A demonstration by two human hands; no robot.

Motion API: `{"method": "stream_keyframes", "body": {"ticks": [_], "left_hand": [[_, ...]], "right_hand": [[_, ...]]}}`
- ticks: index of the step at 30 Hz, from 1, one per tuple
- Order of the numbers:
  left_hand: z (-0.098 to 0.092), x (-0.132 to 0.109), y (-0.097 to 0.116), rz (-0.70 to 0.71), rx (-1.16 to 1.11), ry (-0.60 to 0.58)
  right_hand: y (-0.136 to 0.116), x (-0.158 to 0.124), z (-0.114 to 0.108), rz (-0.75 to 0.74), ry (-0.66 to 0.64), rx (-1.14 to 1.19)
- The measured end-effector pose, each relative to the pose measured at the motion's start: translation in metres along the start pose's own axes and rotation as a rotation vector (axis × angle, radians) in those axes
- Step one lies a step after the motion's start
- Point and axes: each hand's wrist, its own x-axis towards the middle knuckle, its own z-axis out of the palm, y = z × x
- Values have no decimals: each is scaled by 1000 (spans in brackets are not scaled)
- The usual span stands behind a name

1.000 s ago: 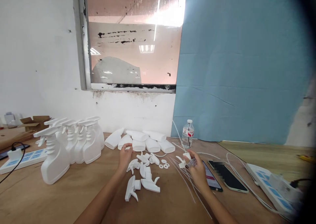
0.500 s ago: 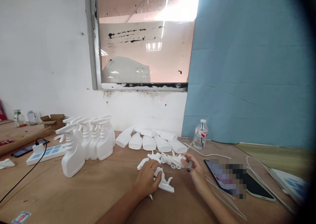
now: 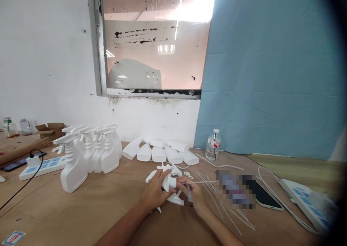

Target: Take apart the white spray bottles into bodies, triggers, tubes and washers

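Spray head [image 3: 169, 181] — partly behind left hand [image 3: 156, 191]

A white spray head [image 3: 166, 184] tilts sideways, its collar [image 3: 173, 182] facing right. Right of it are a thin, straight tube [image 3: 206, 182] and, apparently, a slanting pen [image 3: 190, 197].

Past the fingers [image 3: 186, 183], a bit right, stands a water bottle [image 3: 213, 149], with a blue sheet [image 3: 265, 76] behind it. A black phone [image 3: 268, 198] lies right of the fingers, and a brown box [image 3: 50, 133] sits far left.
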Motion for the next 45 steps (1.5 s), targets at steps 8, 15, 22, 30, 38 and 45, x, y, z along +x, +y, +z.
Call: {"method": "stream_keyframes", "body": {"ticks": [8, 15, 22, 30, 38, 45], "left_hand": [[-10, 4, 6, 74, 118, -46], [-17, 4, 18, 185, 143, -51], [-4, 5, 19, 198, 167, -32], [-8, 8, 18, 216, 129, -47], [-29, 14, -37, -69, -51, 312], [-20, 17, -63, -216, -302, 427]], "right_hand": [[-11, -6, -2, -223, -8, -260], [-16, -10, 5, -338, 89, -363], [-21, -10, 7, -364, 77, -354], [-22, -11, 5, -307, 83, -283], [-11, 22, -90, -336, 212, -460], [17, 31, -157, -344, 84, -635]]}}
